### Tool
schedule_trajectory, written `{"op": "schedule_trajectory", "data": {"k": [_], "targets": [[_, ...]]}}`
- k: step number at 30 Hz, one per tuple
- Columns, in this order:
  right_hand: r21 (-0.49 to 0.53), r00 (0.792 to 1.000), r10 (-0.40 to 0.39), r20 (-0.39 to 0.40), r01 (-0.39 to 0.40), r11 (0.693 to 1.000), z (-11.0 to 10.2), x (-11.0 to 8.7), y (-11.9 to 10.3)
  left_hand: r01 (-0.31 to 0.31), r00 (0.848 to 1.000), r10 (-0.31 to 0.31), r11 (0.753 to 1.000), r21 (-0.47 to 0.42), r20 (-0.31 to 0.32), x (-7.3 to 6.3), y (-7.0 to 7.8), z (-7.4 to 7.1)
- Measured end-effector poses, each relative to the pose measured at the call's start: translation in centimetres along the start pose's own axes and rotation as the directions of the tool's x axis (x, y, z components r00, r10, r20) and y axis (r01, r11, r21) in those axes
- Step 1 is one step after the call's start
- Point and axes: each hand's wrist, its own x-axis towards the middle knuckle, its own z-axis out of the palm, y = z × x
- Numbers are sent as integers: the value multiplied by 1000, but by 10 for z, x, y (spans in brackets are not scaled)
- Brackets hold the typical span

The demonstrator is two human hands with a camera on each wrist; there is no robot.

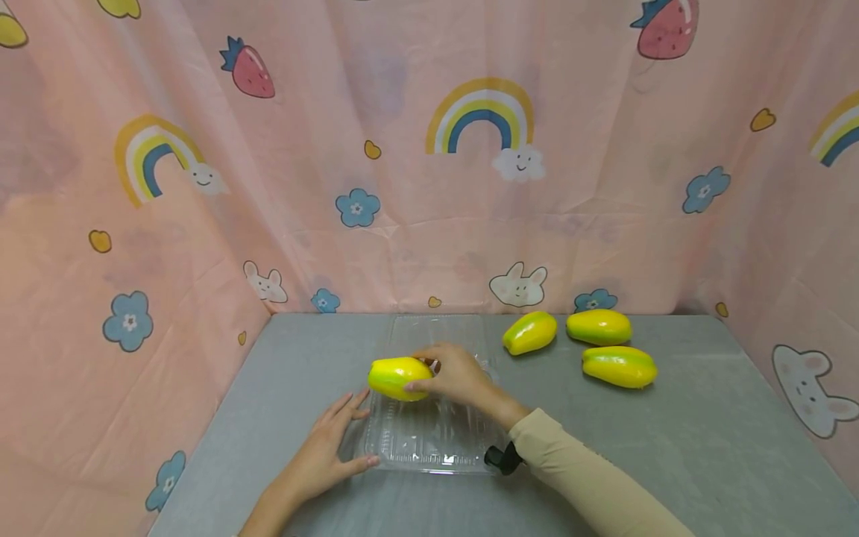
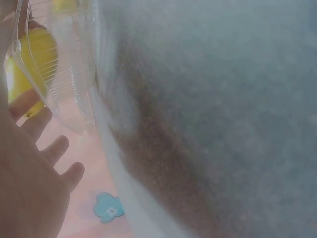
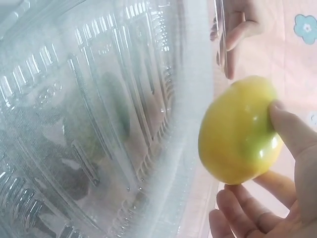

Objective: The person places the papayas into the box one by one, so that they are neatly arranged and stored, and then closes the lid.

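**Yellow fruit (image 1: 397,379) was held over clear container (image 1: 432,445)**

A pink printed curtain (image 1: 403,246) hung behind the container and to both sides of it. Beneath the container spread a grey worktop (image 1: 705,447). A beige sleeve (image 1: 597,477) came in from the container's near right. The left hand (image 1: 325,451) was beside the container's left edge, fingers extended and spread, gripping nothing; whether its fingertips touched the plastic could not be told. The right hand (image 1: 456,373) reached across the container, thumb and fingers bent around one end of the fruit, which was lying sideways above the container's left part. Three more fruits (image 1: 619,367) lay right of the container, the two farther ones close together. A small black object (image 1: 505,459) was at the container's near right corner.
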Motion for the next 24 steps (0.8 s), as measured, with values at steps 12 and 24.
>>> {"op": "schedule_trajectory", "data": {"k": [12,24], "targets": [[-41,1000,22,7,-22,999,4,-3,-4,6,1000,-6,1000,-12,5,0,0,0],[-132,998,65,11,-63,989,11,-8,-5,-32,999,32,999,-12,-13,0,-3,0]]}}
